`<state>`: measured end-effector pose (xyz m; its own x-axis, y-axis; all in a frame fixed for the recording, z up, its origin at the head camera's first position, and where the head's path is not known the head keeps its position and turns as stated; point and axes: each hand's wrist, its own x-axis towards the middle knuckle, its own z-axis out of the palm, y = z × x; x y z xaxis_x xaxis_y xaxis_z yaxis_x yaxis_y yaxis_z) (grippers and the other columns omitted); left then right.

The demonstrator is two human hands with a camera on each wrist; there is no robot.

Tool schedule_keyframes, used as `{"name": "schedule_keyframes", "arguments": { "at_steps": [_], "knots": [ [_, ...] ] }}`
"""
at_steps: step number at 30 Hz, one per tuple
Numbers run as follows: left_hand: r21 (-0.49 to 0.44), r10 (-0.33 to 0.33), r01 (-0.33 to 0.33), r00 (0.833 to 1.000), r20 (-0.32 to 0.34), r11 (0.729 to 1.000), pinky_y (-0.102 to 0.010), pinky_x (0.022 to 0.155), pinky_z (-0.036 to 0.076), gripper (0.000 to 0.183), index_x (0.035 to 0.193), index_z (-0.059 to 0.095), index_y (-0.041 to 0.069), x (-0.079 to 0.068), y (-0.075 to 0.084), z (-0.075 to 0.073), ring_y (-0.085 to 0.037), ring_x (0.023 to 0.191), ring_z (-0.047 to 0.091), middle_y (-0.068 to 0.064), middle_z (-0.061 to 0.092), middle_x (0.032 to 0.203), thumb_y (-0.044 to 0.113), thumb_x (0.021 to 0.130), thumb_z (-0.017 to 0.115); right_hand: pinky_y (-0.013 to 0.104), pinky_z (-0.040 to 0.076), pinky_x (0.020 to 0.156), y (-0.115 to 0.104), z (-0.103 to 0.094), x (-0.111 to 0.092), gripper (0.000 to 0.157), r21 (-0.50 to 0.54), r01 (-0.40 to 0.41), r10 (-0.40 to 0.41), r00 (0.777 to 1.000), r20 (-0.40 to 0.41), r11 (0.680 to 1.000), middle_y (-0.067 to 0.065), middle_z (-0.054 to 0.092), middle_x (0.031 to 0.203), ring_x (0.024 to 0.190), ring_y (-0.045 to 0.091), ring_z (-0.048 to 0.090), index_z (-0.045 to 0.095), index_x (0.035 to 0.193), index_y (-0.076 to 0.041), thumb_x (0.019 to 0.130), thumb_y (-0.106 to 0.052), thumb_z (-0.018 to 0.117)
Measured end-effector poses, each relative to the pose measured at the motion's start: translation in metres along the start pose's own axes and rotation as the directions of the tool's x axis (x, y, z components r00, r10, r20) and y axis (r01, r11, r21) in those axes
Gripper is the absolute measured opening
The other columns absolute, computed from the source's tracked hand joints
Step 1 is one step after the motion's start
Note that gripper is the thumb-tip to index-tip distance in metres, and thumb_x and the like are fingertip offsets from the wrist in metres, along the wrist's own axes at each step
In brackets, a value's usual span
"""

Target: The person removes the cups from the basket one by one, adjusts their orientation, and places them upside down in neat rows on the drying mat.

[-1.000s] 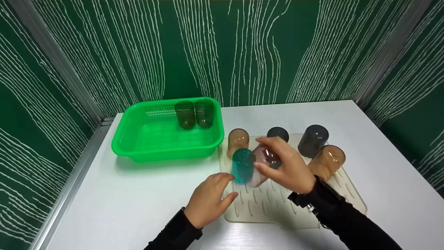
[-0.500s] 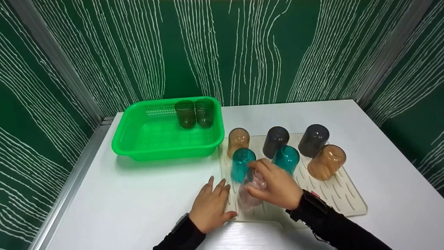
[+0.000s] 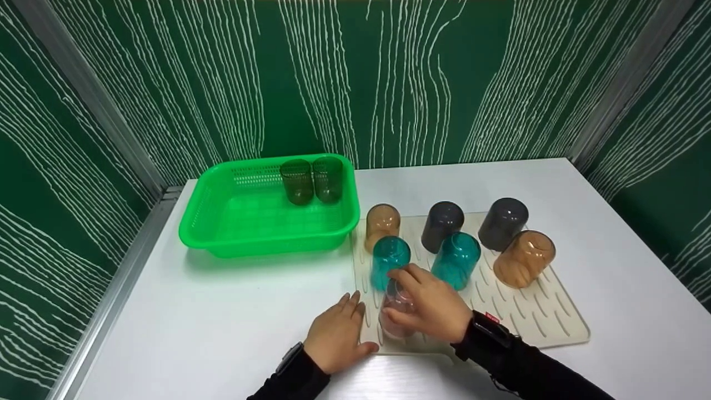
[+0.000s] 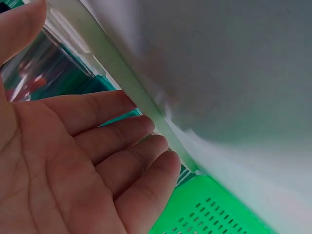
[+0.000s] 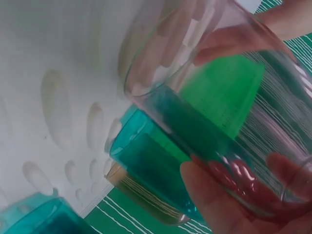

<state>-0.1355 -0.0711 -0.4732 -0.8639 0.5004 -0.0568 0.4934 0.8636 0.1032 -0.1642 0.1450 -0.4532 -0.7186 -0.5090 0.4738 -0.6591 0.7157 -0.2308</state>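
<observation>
My right hand (image 3: 430, 305) grips a clear pink tumbler (image 3: 393, 326) around its base end, thumb on one side and fingers on the other. The tumbler is upside down at the near left of the ribbed cream drying mat (image 3: 527, 319); in the right wrist view its rim (image 5: 127, 87) is right at the mat. Just behind it stands an inverted teal tumbler (image 3: 389, 256), with a second teal tumbler (image 3: 457, 264) to the right. My left hand (image 3: 336, 336) holds nothing, its fingers extended; in the left wrist view its fingertips lie against the mat's edge (image 4: 141, 105).
Also inverted on the mat are an amber tumbler (image 3: 382, 225) at back left, another amber tumbler (image 3: 525, 261) at right, and two dark grey tumblers, one central (image 3: 442, 225), one at back right (image 3: 504, 222). A green basket (image 3: 266, 244) behind left holds two dark tumblers (image 3: 297, 183).
My right hand has brought the pink tumbler toward me and down, from beside the teal tumblers to the mat's near left. My left hand has lowered to the mat's edge, its fingers straightening.
</observation>
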Motion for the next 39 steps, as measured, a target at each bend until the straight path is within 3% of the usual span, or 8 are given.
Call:
{"name": "schedule_keyframes", "arguments": {
  "at_steps": [8,14,24,39],
  "knots": [
    [0.018,-0.001,0.002,1.000,-0.019,1.000,-0.037,0.110,0.043,0.079,0.137,0.055,0.001,0.002,0.000,0.003,-0.031,0.138,0.046,-0.016,0.049,0.147,0.058,0.083,0.066,0.032,0.057,0.065,-0.007,0.006,-0.001,0.052,-0.035,0.010,-0.010,1.000,0.000,0.999,0.001,0.060,0.102,0.082,0.013,0.061,0.062,0.119,-0.014,0.080,-0.044,0.077],
    [0.019,0.003,-0.003,1.000,-0.027,1.000,-0.037,0.109,0.044,0.078,0.135,0.056,0.000,0.002,0.001,0.003,-0.030,0.136,0.048,-0.017,0.050,0.146,0.056,0.083,0.067,0.033,0.056,0.064,-0.010,0.010,-0.003,0.053,-0.069,0.036,-0.039,0.998,-0.043,0.997,0.001,0.060,0.102,0.082,0.014,0.062,0.062,0.119,-0.015,0.079,-0.045,0.077],
    [-0.018,0.001,-0.003,0.995,-0.102,1.000,-0.037,0.105,0.048,0.073,0.131,0.059,-0.001,0.001,0.001,0.005,-0.029,0.133,0.052,-0.016,0.052,0.144,0.050,0.080,0.071,0.034,0.055,0.061,-0.011,0.015,-0.005,0.057,-0.116,0.018,-0.028,0.996,-0.083,0.993,0.002,0.060,0.101,0.085,0.017,0.062,0.061,0.120,-0.014,0.076,-0.045,0.079],
    [0.004,0.014,-0.013,0.992,-0.125,1.000,-0.037,0.104,0.048,0.072,0.130,0.059,-0.002,0.000,0.001,0.004,-0.030,0.131,0.054,-0.018,0.055,0.141,0.049,0.080,0.070,0.034,0.055,0.068,-0.014,0.014,-0.003,0.055,-0.105,-0.008,-0.001,0.996,-0.084,0.994,0.002,0.060,0.105,0.090,0.019,0.061,0.061,0.120,-0.018,0.077,-0.046,0.078]
  ]
}}
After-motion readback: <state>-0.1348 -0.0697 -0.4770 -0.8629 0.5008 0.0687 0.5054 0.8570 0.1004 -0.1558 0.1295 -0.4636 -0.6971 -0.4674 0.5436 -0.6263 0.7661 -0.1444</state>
